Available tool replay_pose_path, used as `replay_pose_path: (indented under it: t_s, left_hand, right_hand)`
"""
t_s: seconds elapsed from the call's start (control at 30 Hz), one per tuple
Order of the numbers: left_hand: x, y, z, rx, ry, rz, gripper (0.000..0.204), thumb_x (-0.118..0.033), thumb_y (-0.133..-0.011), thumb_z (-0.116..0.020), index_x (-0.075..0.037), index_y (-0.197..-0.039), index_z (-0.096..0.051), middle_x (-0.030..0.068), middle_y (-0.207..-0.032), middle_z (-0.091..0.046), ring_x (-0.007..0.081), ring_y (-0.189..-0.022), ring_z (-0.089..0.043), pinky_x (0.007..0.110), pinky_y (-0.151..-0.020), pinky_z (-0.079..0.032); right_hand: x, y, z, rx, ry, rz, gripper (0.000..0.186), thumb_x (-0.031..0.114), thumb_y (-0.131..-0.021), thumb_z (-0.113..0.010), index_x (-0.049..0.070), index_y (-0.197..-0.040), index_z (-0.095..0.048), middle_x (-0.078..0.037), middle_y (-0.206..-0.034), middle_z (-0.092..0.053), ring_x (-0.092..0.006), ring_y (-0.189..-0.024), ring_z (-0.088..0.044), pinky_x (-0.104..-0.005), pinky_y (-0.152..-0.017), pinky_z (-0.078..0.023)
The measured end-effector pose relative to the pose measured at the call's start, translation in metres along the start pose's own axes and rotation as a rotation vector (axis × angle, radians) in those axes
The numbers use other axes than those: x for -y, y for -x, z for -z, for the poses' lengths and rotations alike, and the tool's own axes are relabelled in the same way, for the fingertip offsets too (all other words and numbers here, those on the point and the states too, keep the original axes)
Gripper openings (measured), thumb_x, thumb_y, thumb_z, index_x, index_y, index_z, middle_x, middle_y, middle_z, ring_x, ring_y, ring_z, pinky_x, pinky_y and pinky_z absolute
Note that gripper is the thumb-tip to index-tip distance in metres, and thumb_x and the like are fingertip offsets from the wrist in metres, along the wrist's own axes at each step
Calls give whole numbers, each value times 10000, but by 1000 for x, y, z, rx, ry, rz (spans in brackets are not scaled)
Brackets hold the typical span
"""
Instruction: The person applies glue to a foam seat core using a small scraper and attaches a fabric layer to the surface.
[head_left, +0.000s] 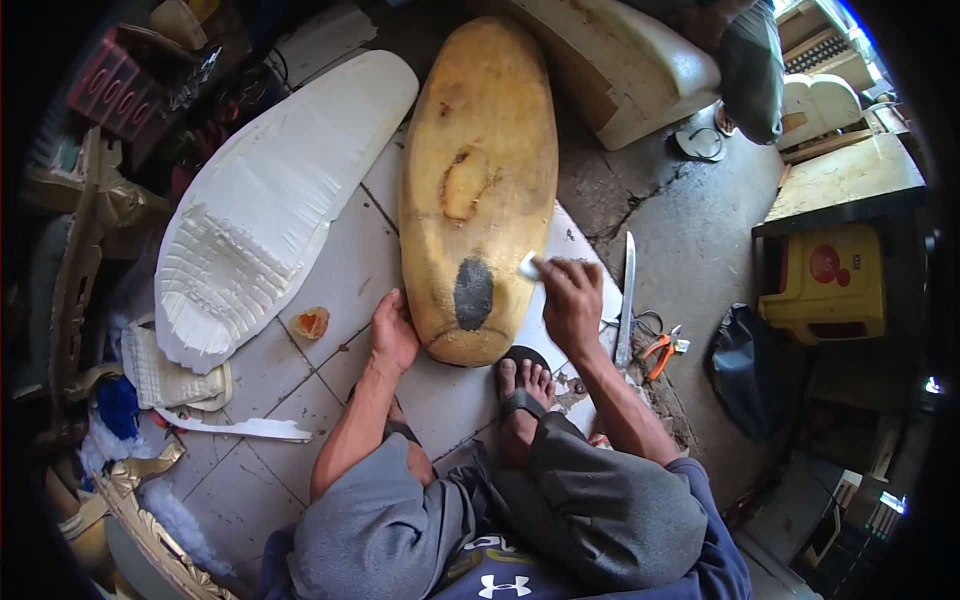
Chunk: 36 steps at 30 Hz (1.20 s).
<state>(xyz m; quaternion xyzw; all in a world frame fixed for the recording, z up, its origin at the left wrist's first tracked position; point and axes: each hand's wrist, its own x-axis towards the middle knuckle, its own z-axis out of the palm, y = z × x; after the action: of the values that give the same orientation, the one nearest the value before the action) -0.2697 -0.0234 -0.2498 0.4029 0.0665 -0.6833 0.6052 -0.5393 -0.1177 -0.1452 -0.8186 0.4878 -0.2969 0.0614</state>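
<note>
A long yellow foam seat pad (pixel 480 130) lies before me, with a dark grey oval patch and a ragged oval insert on its top. My left hand (pixel 394 332) holds its near left edge, fingers partly hidden against the side. Over the pad's right edge, my right hand (pixel 574 302) is closed on a small white piece (pixel 529 266); its exact kind is unclear. To the left rests a white seat-shaped foam piece (pixel 270 190) with a scored, ribbed near end.
Right of the pad lie a long blade (pixel 627 290) and orange-handled pliers (pixel 659 355). A foam scrap (pixel 309 322) is on the tiles (pixel 250 480). A yellow container (pixel 820 285) and a black bag (pixel 748 370) stand farther right. Another person's leg (pixel 752 80) shows at the upper right.
</note>
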Motion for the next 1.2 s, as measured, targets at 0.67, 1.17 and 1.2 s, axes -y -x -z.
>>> replay_pose_path:
  t_s: [0.67,1.17,1.2]
  left_hand:
    - [-24,6,25,-35,-116,32,481,-370,-1040,-521,-30,-1370,-606,97,-1363,-654,271,-1289,-579,446,-1147,-427]
    - [-23,98,125,-508,-272,-207,352,-141,-1015,-619,-73,-1357,-575,90,-1039,-651,205,-859,-665,335,-740,-566]
    - [-26,97,125,-513,-295,-197,356,-144,-1016,-616,-73,-1362,-570,94,-1046,-654,207,-872,-668,339,-753,-567]
  right_hand:
    - [20,52,-8,494,-408,-84,327,-8,-833,-673,98,-1123,-779,-85,-975,-740,-301,-943,-633,-414,-857,-462]
    - [-100,-51,-27,-55,-161,-284,280,108,-955,-678,128,-1220,-767,-128,-1067,-695,-324,-989,-623,-416,-899,-507]
    - [-109,-76,-32,-98,-104,-231,276,95,-941,-684,130,-1201,-770,-120,-1088,-698,-326,-1018,-617,-417,-914,-503]
